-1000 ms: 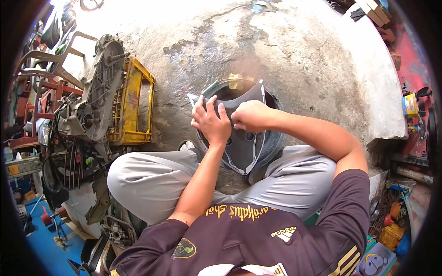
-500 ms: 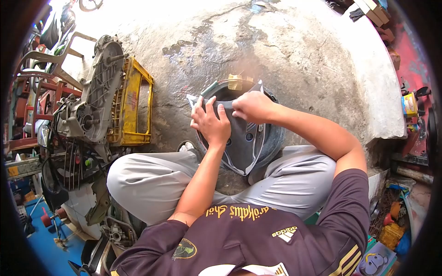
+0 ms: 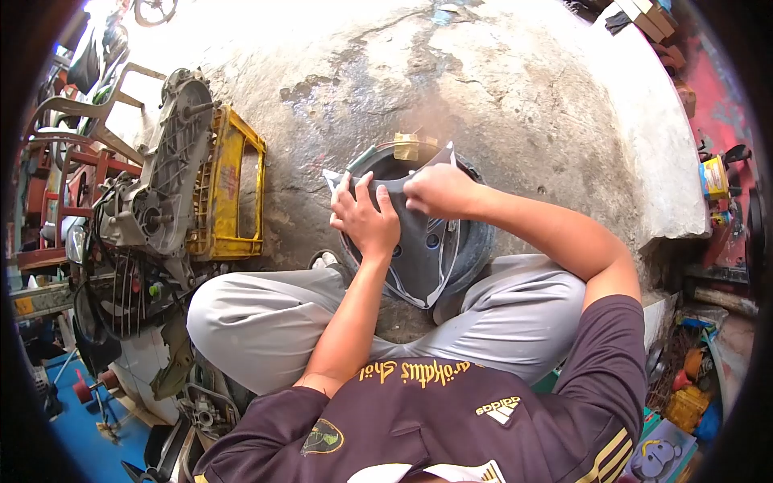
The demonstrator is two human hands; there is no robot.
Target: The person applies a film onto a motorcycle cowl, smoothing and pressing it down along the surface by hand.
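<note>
A dark grey, pointed plastic panel point(image 3: 415, 262) with pale, worn-looking edges lies tilted over a round black tub point(image 3: 475, 256). Its narrow tip points toward my body, and two round blue-marked holes show in its face. My left hand point(image 3: 366, 221) grips the panel's upper left part, fingers spaced over the surface and thumb raised. Against the upper right part, my right hand point(image 3: 441, 191) is closed, its fingertips slightly blurred. Whatever it may hold is hidden under the fingers. Some tape point(image 3: 416, 147) sits on the tub's far rim.
To the left stand a yellow plastic crate point(image 3: 255, 197) and a grey metal engine casing point(image 3: 173, 153), with chairs point(image 3: 88, 113) behind. A white ledge point(image 3: 664, 153) runs along the right. My legs point(image 3: 258, 322) are folded around the tub on the stained concrete floor point(image 3: 515, 88).
My right hand has shifted slightly left and down across the panel. My left hand keeps nearly the same place on it, and the whole view has moved a little.
</note>
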